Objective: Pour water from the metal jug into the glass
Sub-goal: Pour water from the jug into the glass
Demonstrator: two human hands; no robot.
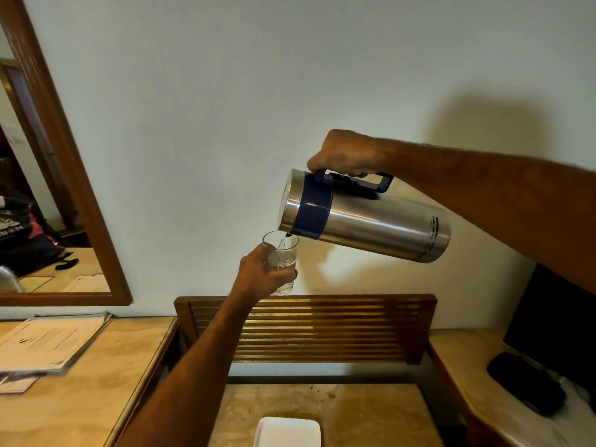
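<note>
A steel jug (380, 230) with a dark blue collar and handle is tipped nearly flat in mid-air, spout down to the left. My right hand (345, 154) grips its handle from above. A thin stream of water runs from the spout into a clear glass (282, 253) held just below it. My left hand (261, 275) is wrapped around the glass's lower half. Water stands in the glass, partly hidden by my fingers.
A slatted wooden rack (322, 327) stands against the wall below the glass. A white tray (287, 432) lies on the low marble table. Papers (48, 343) rest on the left desk under a framed mirror (96, 221). A black screen (558, 317) and a black case (525, 382) sit at right.
</note>
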